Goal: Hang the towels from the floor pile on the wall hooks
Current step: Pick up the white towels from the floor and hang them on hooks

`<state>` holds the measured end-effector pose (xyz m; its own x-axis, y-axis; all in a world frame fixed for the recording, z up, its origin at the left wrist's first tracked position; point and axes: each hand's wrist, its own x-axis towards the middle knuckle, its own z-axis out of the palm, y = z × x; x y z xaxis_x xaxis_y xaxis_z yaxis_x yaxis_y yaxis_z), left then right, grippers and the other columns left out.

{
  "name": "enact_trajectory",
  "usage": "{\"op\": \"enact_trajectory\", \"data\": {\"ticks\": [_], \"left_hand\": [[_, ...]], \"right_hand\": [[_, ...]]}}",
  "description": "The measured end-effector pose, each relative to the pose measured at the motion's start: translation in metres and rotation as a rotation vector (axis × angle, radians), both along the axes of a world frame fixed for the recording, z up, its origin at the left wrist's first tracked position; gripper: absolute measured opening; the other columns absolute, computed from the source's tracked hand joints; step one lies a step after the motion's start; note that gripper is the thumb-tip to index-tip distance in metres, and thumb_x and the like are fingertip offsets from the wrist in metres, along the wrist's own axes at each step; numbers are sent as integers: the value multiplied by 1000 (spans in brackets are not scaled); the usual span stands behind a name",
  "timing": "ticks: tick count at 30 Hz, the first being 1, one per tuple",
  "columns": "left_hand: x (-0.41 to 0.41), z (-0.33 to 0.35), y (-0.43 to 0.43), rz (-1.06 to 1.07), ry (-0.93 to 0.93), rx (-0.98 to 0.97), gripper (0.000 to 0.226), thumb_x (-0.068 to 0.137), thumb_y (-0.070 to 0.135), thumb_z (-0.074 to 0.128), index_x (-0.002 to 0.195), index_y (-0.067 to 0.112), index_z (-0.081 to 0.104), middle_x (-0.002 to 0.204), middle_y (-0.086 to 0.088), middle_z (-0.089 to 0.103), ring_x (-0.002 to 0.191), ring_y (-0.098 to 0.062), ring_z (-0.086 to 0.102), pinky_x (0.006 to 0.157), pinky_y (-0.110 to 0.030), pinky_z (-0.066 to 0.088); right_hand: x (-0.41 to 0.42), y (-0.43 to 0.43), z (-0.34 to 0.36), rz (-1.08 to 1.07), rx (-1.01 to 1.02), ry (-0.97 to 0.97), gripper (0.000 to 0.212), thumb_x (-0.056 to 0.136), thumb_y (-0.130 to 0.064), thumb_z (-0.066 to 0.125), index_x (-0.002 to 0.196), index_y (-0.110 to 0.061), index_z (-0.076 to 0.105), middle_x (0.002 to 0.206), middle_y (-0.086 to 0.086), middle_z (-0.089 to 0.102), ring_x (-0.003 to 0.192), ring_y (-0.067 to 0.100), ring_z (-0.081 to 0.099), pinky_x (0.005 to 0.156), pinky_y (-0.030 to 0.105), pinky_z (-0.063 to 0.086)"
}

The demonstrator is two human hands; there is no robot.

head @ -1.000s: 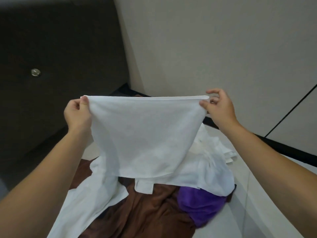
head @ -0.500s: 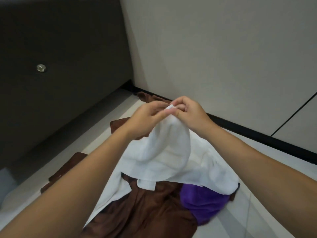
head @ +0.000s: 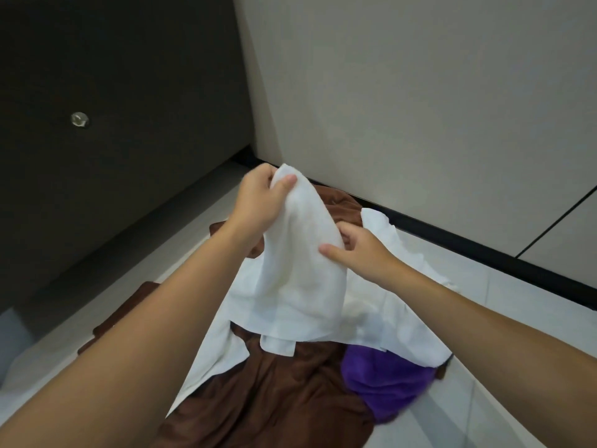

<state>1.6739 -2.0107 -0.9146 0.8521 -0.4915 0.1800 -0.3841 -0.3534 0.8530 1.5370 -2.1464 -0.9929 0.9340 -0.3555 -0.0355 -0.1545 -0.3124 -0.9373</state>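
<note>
A white towel (head: 300,273) hangs folded from my left hand (head: 258,202), which pinches its two top corners together above the floor pile. My right hand (head: 358,250) is lower, at the towel's right side, thumb on the front of the cloth and fingers behind it, so it holds the hanging edge. Below lie more white towels (head: 391,315), a brown towel (head: 274,386) and a purple towel (head: 384,379) heaped on the tiled floor. No wall hook shows in the head view.
A dark door or panel (head: 113,92) with a small round metal fitting (head: 79,119) stands at the left. A pale wall (head: 420,108) with a black skirting strip (head: 484,253) runs along the right. Light floor tiles (head: 517,367) surround the pile.
The towel was stretched wide between both hands, then its corners were brought together. Now my left hand alone holds the top and my right hand has slid down the towel's side.
</note>
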Motion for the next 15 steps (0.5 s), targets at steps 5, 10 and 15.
{"op": "enact_trajectory", "data": {"ticks": [5,10,15], "left_hand": [[23,13,12,124,-4,-84,28,96,31,55,94,3,61,78,4,53,69,-8,48,63,-25,39],[32,23,14,165,45,-194,30,97,30,53,96,1,59,79,0,51,70,-11,46,62,-25,39],[35,26,21,151,26,-209,31,98,34,52,102,3,61,88,-5,58,77,-15,53,66,-27,46]], "right_hand": [[-3,0,-25,110,-117,160,12,89,-28,64,101,-27,63,101,-14,66,95,6,62,91,35,53],[3,11,-38,160,-89,235,9,92,-21,61,96,-14,62,98,5,66,91,22,62,91,35,51],[16,28,-46,127,317,390,41,99,-50,41,124,-23,60,119,-5,65,107,17,62,90,36,55]]}}
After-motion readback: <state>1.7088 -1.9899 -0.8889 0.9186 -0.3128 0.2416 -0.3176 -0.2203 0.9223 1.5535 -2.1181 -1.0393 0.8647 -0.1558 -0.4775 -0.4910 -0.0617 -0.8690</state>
